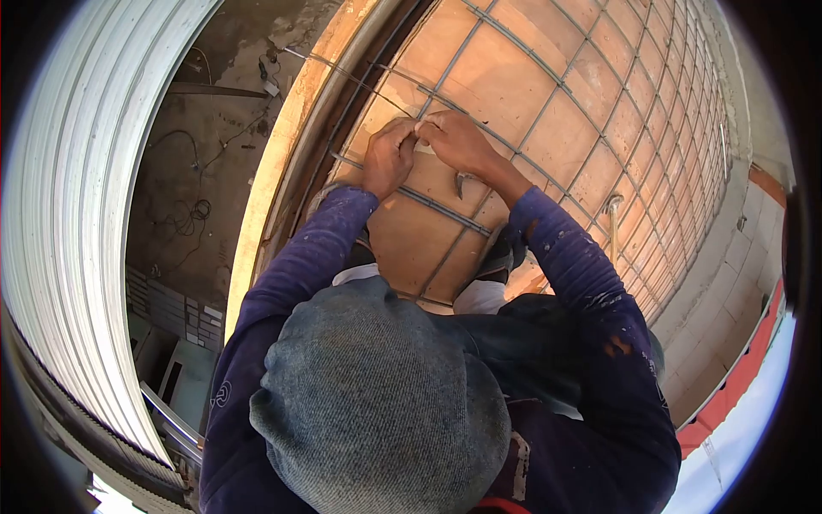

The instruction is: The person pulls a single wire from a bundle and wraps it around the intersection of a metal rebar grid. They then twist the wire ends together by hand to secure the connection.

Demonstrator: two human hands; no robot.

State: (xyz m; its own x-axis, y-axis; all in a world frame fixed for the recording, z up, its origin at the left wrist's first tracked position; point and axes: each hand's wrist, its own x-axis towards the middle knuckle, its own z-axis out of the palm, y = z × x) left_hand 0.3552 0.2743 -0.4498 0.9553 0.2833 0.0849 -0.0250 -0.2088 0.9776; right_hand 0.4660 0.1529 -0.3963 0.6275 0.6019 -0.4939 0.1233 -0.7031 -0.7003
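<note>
**siteguy:** You're on the remote feed, any text or numbers you can read off?

**me:** Nope, nothing I can actually read. There's a small round emblem [221, 394] on the left sleeve, but it's too blurry from my end to make out. The grey panels [175, 313] way down below have dark marks, too tiny for me.

What sits between the left hand [387, 158] and right hand [458, 141] is too small to tell.
</note>
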